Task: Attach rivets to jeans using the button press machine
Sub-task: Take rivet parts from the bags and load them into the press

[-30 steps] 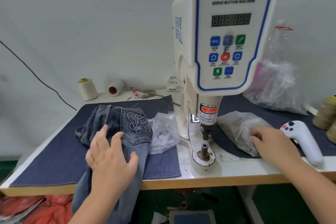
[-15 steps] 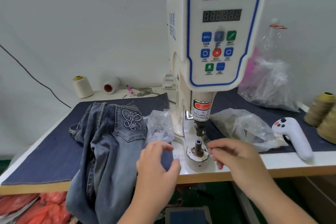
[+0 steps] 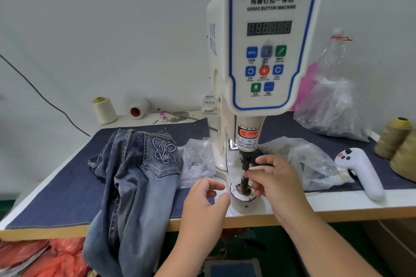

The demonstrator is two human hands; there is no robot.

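Clear plastic bags sit either side of the button press machine (image 3: 267,51): small bag (image 3: 198,159) on the L w/ a few small metal bits inside, touching the jeans' edge; bigger crumpled bag (image 3: 310,164) on the R just behind the right hand, contents too blurred to tell; third bag (image 3: 331,108) further back R by the wall w/ dark bits at the bottom, an empty-looking clear bottle (image 3: 333,51) upright behind it. Jeans (image 3: 137,182) lie on the navy denim mat (image 3: 56,191), back pocket w/ embroidered logo facing up, legs draped over the table's front edge (image 3: 337,216) and hanging down. Right hand (image 3: 276,182) is at the lower die post (image 3: 244,183) of the machine, thumb & forefinger pinched together at the post's top, right under the punch (image 3: 245,159); can't tell if a rivet is between them, too small. Left hand (image 3: 204,202) hovers just L of the die base, fingers loosely curled, holding nothing, not touching the jeans. White handheld controller (image 3: 360,173) rests near the front edge on the R, well apart from the hands. Thread cones: two tan (image 3: 394,137) at far R edge, one cream (image 3: 103,110) and one lying on its side (image 3: 139,109) at the back L. Open mat space lies L of the jeans; gap between die and punch is tight.
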